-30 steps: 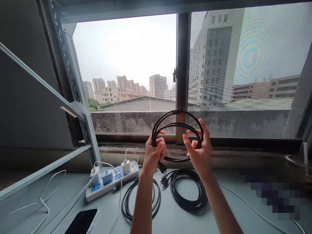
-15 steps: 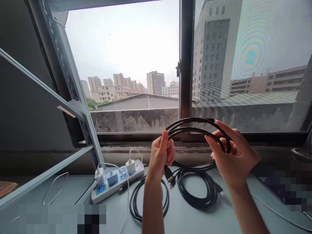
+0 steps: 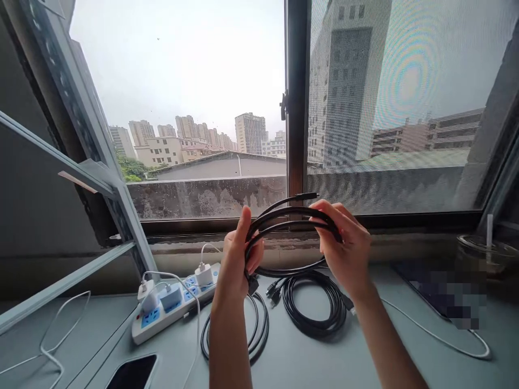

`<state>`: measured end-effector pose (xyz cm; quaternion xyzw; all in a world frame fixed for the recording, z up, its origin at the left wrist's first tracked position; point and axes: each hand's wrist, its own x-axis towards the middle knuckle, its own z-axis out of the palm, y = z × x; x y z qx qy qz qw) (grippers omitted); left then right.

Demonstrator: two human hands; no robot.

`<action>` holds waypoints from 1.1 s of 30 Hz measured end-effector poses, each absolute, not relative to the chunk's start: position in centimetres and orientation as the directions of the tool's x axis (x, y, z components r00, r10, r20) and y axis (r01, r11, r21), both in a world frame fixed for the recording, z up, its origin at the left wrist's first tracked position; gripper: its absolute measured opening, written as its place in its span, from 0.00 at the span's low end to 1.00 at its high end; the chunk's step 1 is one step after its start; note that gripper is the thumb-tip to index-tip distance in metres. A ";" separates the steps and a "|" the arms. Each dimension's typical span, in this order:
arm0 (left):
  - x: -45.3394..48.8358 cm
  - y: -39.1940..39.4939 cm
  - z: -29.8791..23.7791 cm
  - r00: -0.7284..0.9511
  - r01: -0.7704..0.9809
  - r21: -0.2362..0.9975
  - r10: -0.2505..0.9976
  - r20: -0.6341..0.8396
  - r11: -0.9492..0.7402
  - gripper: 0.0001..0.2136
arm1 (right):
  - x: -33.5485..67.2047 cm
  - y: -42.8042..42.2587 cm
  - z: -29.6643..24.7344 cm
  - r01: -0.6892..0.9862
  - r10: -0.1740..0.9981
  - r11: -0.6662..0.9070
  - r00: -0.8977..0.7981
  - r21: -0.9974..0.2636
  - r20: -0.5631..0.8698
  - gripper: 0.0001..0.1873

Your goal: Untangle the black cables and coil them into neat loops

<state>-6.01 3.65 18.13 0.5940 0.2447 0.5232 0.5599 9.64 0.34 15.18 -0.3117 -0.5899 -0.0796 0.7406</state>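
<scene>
Both my hands hold up a coiled black cable (image 3: 284,215) in front of the window. My left hand (image 3: 237,258) is closed round the coil's left side, with a plug end hanging just below it. My right hand (image 3: 344,249) pinches the coil's right side with its fingers curled over the strands. One free plug end sticks out at the coil's top. Below, on the grey table (image 3: 365,356), lie two more coiled black cables, one (image 3: 314,309) under my right hand and one (image 3: 255,335) partly hidden by my left forearm.
A white power strip (image 3: 174,303) with several white chargers and white leads lies at the left. A dark phone (image 3: 132,373) rests at the front left. A metal shelf frame (image 3: 101,183) stands at the left. A lidded cup (image 3: 484,254) sits at the far right.
The coil has dropped lower and flattened between my hands. My right hand has slid back in along the coil and closed over its strands. The view has shifted a little.
</scene>
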 end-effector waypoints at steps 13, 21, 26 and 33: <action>-5.0 3.3 19.4 0.518 -0.226 0.974 0.843 0.145 -0.029 0.28 | 11.5 -1.0 16.9 0.398 0.231 0.867 0.210 -0.299 0.950 0.10; -2.1 0.9 19.7 0.240 -0.327 0.878 0.868 0.435 -0.350 0.13 | 12.9 -1.8 17.6 0.437 0.188 0.839 0.328 -0.325 0.926 0.06; -1.0 0.1 19.0 0.130 -0.287 0.768 0.771 0.623 -0.572 0.16 | 13.0 -1.5 17.7 0.470 0.130 0.806 0.453 -0.360 0.882 0.05; 0.4 -1.2 18.2 -0.061 -0.174 0.679 0.696 0.715 -0.713 0.09 | 13.0 -1.0 17.1 0.397 0.226 0.798 0.499 -0.453 0.837 0.09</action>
